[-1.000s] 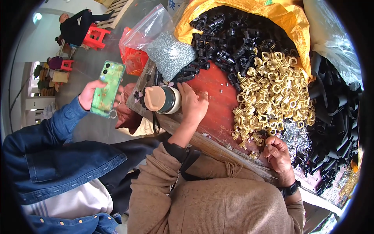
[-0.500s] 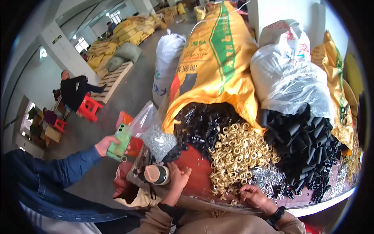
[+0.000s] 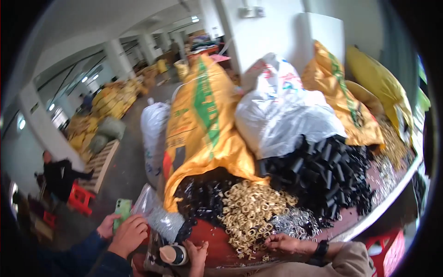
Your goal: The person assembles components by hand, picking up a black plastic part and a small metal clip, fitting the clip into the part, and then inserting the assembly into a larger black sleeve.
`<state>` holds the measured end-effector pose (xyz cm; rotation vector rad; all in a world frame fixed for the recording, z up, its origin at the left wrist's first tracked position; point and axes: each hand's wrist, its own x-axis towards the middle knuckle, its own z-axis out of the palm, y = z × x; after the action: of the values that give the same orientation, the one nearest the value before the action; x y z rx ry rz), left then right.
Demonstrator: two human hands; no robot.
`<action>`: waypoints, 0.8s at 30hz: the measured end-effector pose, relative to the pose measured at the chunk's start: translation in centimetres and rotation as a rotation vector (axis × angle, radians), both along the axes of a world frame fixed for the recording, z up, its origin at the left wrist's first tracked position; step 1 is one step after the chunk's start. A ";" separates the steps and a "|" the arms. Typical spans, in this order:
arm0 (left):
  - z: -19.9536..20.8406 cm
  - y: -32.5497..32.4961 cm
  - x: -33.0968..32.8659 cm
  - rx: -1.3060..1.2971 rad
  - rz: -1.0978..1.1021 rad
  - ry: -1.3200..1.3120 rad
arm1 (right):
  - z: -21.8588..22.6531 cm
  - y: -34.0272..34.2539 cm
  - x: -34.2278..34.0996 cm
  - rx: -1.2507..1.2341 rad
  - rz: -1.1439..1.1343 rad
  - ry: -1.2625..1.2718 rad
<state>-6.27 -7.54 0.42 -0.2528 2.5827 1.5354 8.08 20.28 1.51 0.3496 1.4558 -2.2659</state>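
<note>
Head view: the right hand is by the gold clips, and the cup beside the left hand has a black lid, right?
No: the head view shows a beige lid, not black. The cup is beside the left hand, the right hand by the gold clips.

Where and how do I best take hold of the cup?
Probably around the body of the cup, below its pale lid, coming from the right: the rounded wall shows on that side, and the left hand is right beside it.
</note>
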 end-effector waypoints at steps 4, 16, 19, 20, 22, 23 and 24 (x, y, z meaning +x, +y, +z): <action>1.6 -0.2 1.6 0.240 0.086 -0.063 | -0.5 -0.3 -1.0 -0.020 -0.024 0.112; -2.9 -1.0 -0.5 -0.172 -0.011 0.133 | -1.3 0.5 0.3 -0.018 -0.114 -0.046; -0.6 -0.5 0.1 -0.246 0.039 0.139 | -1.2 -0.2 -0.5 -0.070 -0.139 -0.020; -0.8 -0.1 -0.2 -0.233 0.015 0.118 | -1.1 -0.3 -0.4 -0.069 -0.175 -0.015; -0.8 -0.3 0.3 -0.224 0.015 0.094 | -0.7 -0.6 0.0 -0.071 -0.187 -0.011; -0.9 -0.4 0.5 -0.230 0.013 0.096 | -0.5 -0.7 0.2 -0.093 -0.178 -0.016; -1.0 -0.5 0.7 -0.237 0.007 0.100 | -0.3 -0.8 0.3 -0.115 -0.172 -0.020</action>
<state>-5.61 -8.03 -0.58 -0.2135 2.8455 1.2734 8.40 19.51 1.18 0.4769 1.3241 -2.4608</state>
